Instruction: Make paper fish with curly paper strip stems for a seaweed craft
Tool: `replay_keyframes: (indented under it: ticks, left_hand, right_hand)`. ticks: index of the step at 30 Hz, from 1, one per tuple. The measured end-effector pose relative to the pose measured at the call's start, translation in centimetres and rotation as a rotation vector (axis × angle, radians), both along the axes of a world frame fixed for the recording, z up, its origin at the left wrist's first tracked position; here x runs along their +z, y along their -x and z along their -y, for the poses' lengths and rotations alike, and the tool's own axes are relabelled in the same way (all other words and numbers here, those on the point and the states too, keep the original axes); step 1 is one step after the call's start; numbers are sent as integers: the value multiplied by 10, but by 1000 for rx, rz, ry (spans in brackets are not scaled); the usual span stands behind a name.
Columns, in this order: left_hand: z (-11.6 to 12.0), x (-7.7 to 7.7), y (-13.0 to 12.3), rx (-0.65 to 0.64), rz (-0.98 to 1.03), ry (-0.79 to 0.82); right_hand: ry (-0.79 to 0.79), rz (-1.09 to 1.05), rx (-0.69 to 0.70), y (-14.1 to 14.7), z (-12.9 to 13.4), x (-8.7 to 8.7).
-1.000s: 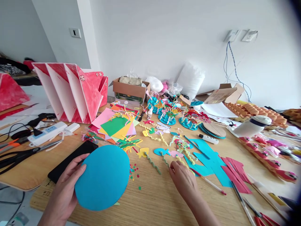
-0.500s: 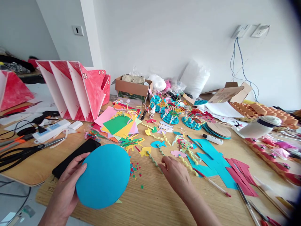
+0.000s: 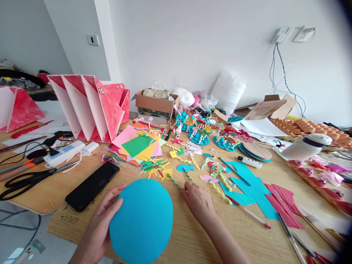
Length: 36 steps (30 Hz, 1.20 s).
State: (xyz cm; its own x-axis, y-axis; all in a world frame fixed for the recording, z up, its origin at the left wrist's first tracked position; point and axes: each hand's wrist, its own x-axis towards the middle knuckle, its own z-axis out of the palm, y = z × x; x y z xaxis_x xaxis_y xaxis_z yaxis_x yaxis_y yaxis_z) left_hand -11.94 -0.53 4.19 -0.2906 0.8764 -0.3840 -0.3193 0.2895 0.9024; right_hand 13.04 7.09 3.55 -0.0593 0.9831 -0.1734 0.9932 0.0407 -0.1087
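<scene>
cluttered wooden table, white wall

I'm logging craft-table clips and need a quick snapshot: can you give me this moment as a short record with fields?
Setting: wooden table crowded with paper craft pieces
Left hand: grips the edge of a blue paper disc
Right hand: fingertips on a green wavy strip
Beside left hand: black phone, lying flat
Far left: black scissors, power strip
Centre: stack of coloured paper sheets
Right: teal paper offcuts, red scraps
</scene>
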Motion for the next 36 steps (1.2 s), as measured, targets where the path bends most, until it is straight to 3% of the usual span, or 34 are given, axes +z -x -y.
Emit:
replay_keyframes:
  ticks: [5, 9, 13, 20, 26, 31, 36]
  left_hand:
    - [9, -7, -38, -243, 53, -37]
    - [10, -13, -67, -333, 60, -80]
    - [4, -28, -88, -481, 5, -169]
    - [-4, -45, -106, -669, -319, -364]
    - [-11, -42, -99, -555, -904, -590]
    - [-11, -29, -77, -424, -1081, -770]
    - [2, -37, -38, -320, -1231, -776]
  right_hand:
    - [-41, -119, 7, -14, 13, 9]
    - [-36, -518, 40, -38, 21, 11]
    - [83, -958, -29, -65, 21, 2]
    - [84, -1305, -118, -95, 23, -18]
    - [63, -1360, -82, -101, 25, -17]
    - [142, -1330, -5, -95, 31, -15]
    - [210, -1303, 74, -91, 33, -14]
